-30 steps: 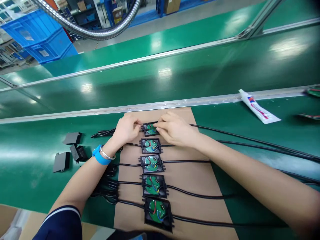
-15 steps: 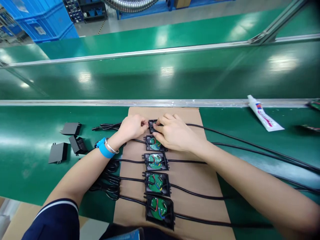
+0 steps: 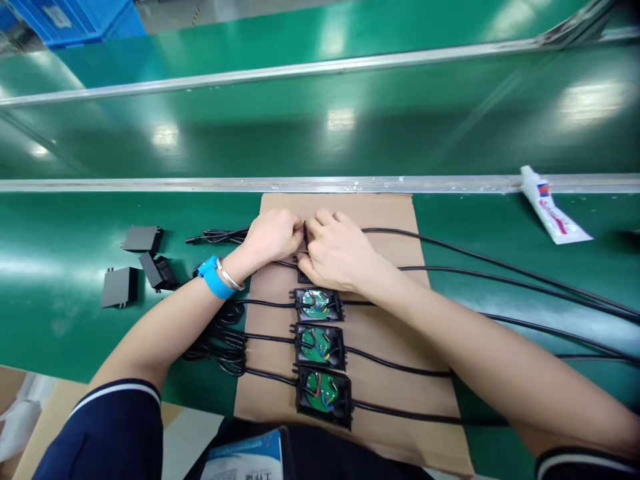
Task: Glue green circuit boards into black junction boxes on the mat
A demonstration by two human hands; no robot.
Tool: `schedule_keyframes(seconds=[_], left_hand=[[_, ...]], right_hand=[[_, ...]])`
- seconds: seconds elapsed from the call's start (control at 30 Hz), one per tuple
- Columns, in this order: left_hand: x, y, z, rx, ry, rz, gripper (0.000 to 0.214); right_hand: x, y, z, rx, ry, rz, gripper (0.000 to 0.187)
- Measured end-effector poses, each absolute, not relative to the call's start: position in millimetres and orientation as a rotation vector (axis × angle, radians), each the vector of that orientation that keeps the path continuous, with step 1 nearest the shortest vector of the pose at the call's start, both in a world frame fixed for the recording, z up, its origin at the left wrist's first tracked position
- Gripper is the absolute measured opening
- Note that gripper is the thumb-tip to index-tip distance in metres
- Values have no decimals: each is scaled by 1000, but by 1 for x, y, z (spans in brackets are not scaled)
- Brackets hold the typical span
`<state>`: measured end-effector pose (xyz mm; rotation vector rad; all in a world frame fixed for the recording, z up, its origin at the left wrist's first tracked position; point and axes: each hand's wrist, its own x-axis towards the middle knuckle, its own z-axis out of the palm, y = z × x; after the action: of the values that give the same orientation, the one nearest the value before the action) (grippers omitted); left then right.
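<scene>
Several open black plastic boxes lie in a column on a cardboard sheet (image 3: 380,360), each joined to black cables left and right. The nearest box (image 3: 324,397) shows a round green circuit board with red and blue wires. At the far end, my left hand (image 3: 275,235) is closed, its fingertips pinching the left edge of the farthest box (image 3: 306,233). My right hand (image 3: 337,250) curls its fingers over the same box from the right, covering most of it. Below its fingers, the second box (image 3: 303,277) is partly hidden.
Grey-black covers (image 3: 120,287) lie left on the green table (image 3: 55,267). Bundled black cables (image 3: 220,343) sit beside the cardboard, and a white tube (image 3: 555,210) lies at the right. A metal rail (image 3: 200,185) runs behind. Blue crates (image 3: 85,20) stand at the far left.
The view has tipped down slightly, so everything sits higher in the picture. My hands have drawn closer together, and the farthest box now looks tilted up between my fingers.
</scene>
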<state>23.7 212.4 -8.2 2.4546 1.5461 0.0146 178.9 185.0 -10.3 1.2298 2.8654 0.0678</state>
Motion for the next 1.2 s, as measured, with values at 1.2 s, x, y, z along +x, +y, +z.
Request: schedule_keyframes(seconds=[1.2], left_hand=[[-18, 57, -6, 2714, 1203, 202, 22]], right_hand=[[178, 22, -21, 1592, 3119, -140, 40]])
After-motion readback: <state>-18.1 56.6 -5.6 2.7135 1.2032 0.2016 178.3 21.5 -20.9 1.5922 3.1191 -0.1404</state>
